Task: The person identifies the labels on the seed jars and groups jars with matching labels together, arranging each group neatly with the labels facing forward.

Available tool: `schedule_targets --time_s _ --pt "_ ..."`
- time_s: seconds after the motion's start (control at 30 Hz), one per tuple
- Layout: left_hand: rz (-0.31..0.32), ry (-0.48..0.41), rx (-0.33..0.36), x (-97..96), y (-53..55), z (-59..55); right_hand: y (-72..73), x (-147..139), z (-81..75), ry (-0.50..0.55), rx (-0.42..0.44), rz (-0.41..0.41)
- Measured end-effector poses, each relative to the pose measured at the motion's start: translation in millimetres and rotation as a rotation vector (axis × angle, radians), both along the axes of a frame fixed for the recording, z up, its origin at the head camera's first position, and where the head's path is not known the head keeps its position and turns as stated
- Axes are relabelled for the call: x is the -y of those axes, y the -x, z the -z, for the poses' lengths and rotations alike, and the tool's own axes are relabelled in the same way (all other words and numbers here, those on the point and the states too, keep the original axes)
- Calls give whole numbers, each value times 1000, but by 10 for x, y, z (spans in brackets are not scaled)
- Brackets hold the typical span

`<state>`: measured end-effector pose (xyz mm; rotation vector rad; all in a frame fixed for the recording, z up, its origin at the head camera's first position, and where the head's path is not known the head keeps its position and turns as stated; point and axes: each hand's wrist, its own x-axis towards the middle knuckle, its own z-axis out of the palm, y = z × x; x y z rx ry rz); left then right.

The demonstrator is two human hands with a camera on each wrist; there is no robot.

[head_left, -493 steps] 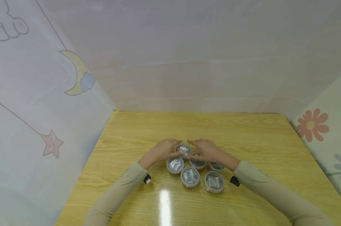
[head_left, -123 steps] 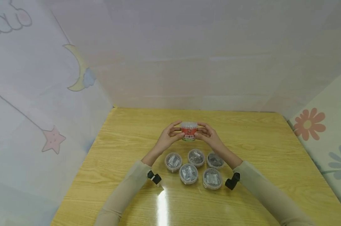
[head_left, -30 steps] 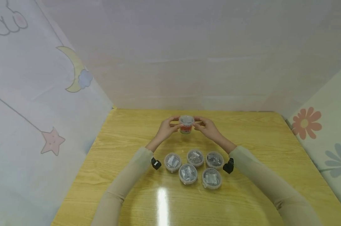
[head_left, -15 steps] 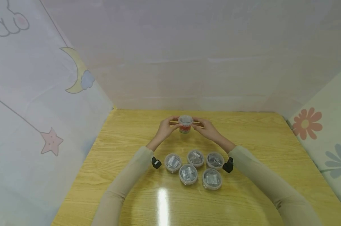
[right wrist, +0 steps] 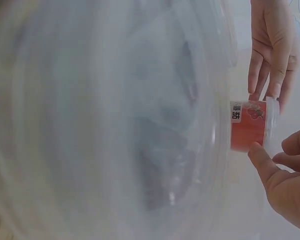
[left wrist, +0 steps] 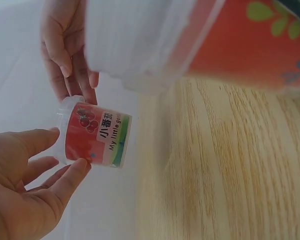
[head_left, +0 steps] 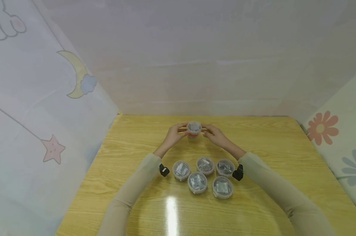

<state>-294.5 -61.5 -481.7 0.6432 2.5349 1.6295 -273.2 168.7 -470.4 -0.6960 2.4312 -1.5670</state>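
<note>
A small clear plastic tub with a translucent lid and a red tomato label is upright at the far middle of the table, between both hands. My left hand pinches its left side near the lid, thumb in front and fingers behind. On the other side, my right hand touches the tub with its fingertips, its thumb off the front. The left wrist view shows the red label with tomatoes and "My little garden" on it. In the right wrist view a right fingertip lies against the tub.
Several like tubs stand grouped nearer the person, among them a front one and a right front one, with silvery packets under their lids. The wooden table ends at a pale wall. Tubs loom close before both wrist cameras.
Earlier the hands were over the group; the tub was then held up, label tilted toward the person, and moved farther back, now upright. In the last half second the right thumb has come off it.
</note>
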Motion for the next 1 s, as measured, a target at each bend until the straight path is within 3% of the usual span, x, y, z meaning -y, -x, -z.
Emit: schedule_targets --time_s 0.23,0.47,0.73,1.0 --pt "48 64 -15 -11 21 18 -24 5 -31 -113 -47 11" --pt "78 102 -6 -29 56 41 -139 52 -265 -97 -14 -12" --pt "81 137 26 -31 108 83 49 15 15 -184 -52 -8" --pt "76 146 31 -53 182 117 144 -45 38 -204 -48 -61"
